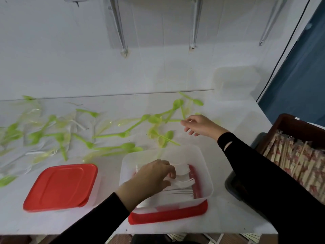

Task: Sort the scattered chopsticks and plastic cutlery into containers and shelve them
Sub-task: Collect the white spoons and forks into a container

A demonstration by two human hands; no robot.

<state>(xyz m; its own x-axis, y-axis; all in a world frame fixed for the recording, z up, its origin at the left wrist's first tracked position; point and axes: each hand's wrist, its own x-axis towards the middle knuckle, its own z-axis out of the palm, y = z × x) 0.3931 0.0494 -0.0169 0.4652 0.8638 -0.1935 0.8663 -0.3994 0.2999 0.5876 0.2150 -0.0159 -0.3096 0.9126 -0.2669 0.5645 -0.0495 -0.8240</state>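
Note:
A clear plastic container [205, 166] stands on a red lid [167, 214] near the table's front. Inside it lie several clear plastic forks [182, 184]. My left hand [153, 175] reaches into the container, its fingers resting on the forks. My right hand [200, 125] hovers over the table behind the container, fingers spread and empty, beside a cluster of green plastic spoons [158, 118]. Many more green spoons and clear forks [42, 134] lie scattered across the left of the table.
A second container with a red lid [61, 185] sits front left. A brown crate of wrapped chopsticks [297, 159] stands at the right, past the table edge. A clear empty container [235, 81] sits at the back right. Shelf brackets [121, 32] hang on the wall above.

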